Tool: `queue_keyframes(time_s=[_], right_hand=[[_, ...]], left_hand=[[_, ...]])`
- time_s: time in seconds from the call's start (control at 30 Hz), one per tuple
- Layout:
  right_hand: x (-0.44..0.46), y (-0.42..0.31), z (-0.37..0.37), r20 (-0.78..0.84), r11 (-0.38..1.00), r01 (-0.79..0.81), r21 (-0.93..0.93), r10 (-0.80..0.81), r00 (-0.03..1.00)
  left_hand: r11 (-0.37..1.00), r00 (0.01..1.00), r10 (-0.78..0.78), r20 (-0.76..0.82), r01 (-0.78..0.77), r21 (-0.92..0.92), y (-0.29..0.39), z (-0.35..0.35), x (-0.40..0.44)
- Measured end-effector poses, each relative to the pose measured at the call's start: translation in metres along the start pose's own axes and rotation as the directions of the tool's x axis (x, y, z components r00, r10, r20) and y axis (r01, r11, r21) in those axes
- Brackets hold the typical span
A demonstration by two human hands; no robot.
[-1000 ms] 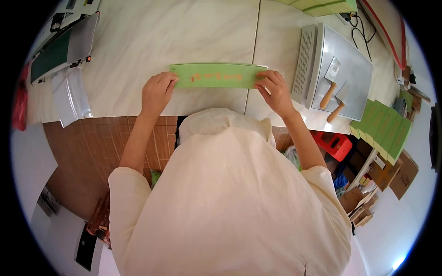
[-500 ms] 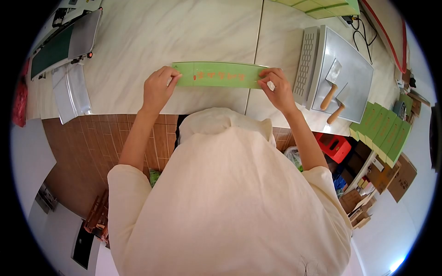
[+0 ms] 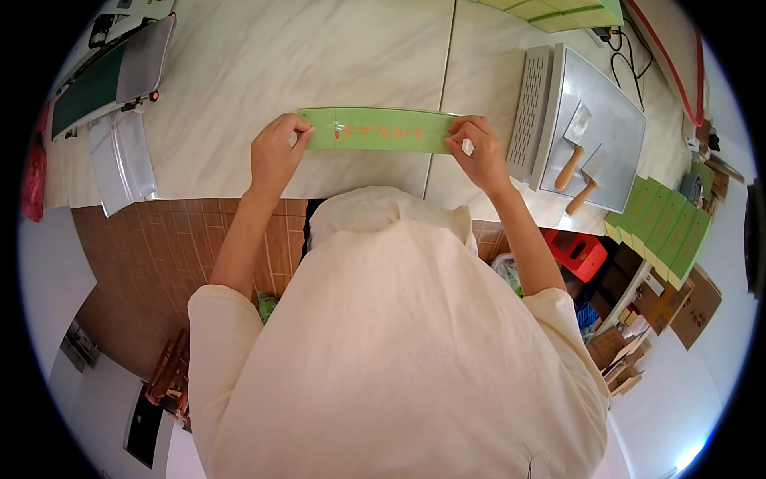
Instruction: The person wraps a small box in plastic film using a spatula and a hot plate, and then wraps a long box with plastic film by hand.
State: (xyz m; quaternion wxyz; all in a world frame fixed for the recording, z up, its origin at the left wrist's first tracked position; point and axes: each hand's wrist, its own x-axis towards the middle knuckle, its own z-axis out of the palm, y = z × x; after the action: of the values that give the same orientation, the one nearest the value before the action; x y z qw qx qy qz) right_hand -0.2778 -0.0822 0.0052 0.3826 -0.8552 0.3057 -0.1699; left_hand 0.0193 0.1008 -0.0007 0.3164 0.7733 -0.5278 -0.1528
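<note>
A long green box [image 3: 383, 130] with orange characters and a small red mark lies crosswise near the table's front edge, with a shiny film visible at its ends. My left hand [image 3: 277, 153] pinches the film at the box's left end, thumb and finger together. At the right end, my right hand [image 3: 478, 153] pinches the clear film between thumb and forefinger, its other fingers curled.
Right of my hands, two wooden-handled trowels [image 3: 570, 166] lie on a metal hotplate [image 3: 614, 120]. Green boxes [image 3: 662, 223] stand at the right edge, others [image 3: 558, 14] at the back. Clear plastic sleeves [image 3: 124, 160] and a green-topped machine [image 3: 92, 92] are at the left.
Compared with a second ago, the box's lettered face looks tilted differently and glossier, and my fingers have shifted at both ends. Over the last half second almost nothing has moved.
</note>
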Motion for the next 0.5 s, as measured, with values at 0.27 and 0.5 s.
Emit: queue_keyframes(time_s=[0.27, 0.5], right_hand=[[0.005, -0.012, 0.023, -0.216, 0.914, 0.065, -0.4, -0.163, 0.963], [0.011, -0.083, 0.106, 0.135, 0.857, 0.321, -0.403, -0.291, 0.947]], left_hand=[[0.991, 0.991, -0.134, -0.029, 0.132, -0.035, 0.011, 0.005, -0.001], [0.971, 0.972, -0.233, 0.006, 0.233, -0.055, 0.009, 0.01, -0.003]])
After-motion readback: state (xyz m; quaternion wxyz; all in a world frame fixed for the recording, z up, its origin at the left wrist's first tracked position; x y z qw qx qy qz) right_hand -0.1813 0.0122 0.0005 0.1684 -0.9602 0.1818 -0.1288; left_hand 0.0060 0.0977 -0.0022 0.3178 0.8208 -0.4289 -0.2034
